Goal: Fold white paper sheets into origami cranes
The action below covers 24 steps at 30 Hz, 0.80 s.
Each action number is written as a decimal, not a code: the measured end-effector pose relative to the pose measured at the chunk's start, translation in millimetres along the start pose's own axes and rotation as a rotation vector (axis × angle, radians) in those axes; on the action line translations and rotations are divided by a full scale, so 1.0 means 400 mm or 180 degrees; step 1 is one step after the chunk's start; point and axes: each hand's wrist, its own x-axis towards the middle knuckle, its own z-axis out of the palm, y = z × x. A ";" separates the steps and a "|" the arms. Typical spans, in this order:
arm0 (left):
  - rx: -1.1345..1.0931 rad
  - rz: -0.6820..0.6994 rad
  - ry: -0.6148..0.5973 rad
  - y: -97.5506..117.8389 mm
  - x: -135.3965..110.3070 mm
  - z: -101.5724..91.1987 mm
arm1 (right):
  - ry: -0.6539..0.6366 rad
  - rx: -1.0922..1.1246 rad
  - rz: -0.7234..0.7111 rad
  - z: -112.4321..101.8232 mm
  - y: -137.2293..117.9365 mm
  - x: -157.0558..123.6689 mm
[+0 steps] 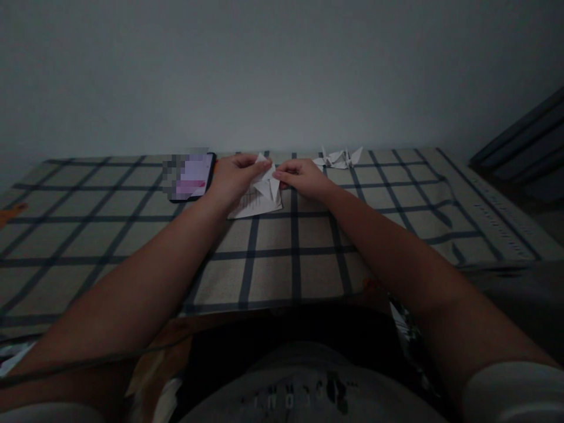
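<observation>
Between my two hands is a folded piece of white paper [266, 183] with pointed flaps, held up over the table. My left hand [235, 176] pinches its upper left part between thumb and fingers. From the other side, my right hand [302, 176] grips its right edge, thumb on top and fingers curled beneath. Under the folded piece lies a flat sheet of paper [251, 205] with dark marks on it, partly covered by my left hand. Two folded paper cranes [339, 157] sit close together beyond my right hand, near the wall.
Just left of my left hand lies a phone [196, 176] with a lit screen, partly blurred out. A checked cloth [273, 258] covers the table, which meets a plain wall [282, 76] at the back. Dark slatted panels [524, 147] stand at the far right.
</observation>
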 end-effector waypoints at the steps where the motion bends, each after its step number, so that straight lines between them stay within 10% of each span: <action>1: 0.0048 0.0060 0.0007 -0.004 0.002 -0.001 | -0.0008 0.0023 0.0001 0.000 -0.001 0.001; 24: 0.0189 0.0297 0.0139 -0.018 0.010 -0.003 | 0.0109 0.0027 -0.0071 0.004 0.013 0.007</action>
